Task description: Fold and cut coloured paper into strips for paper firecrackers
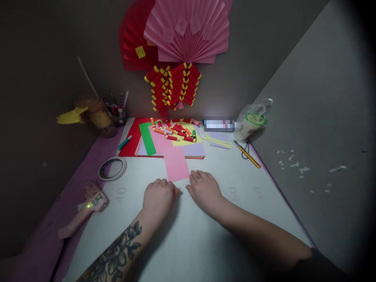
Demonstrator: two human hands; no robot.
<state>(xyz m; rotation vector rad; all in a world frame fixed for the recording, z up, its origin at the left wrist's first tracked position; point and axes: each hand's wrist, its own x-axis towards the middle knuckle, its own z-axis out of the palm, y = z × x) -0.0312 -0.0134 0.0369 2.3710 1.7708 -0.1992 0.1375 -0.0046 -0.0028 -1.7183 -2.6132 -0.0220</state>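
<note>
A pink paper strip lies with its near end between my hands and its far end over the stacked coloured sheets. At its lower left corner is my left hand, fingers curled under and thumb pointing right; whatever they hold, if anything, is hidden. My right hand rests palm down on the white tabletop sheet, fingers laid out with the fingertips at the strip's lower right corner. Beyond the hands, several small rolled paper tubes, mostly red with yellow ends, lie on the coloured sheets.
At left lie a tape roll, a pink glue gun with a lit light, and a teal-capped tube. A drink cup and a bagged cup flank the back. Yellow-handled scissors and yellow strips lie right. Paper fans hang behind.
</note>
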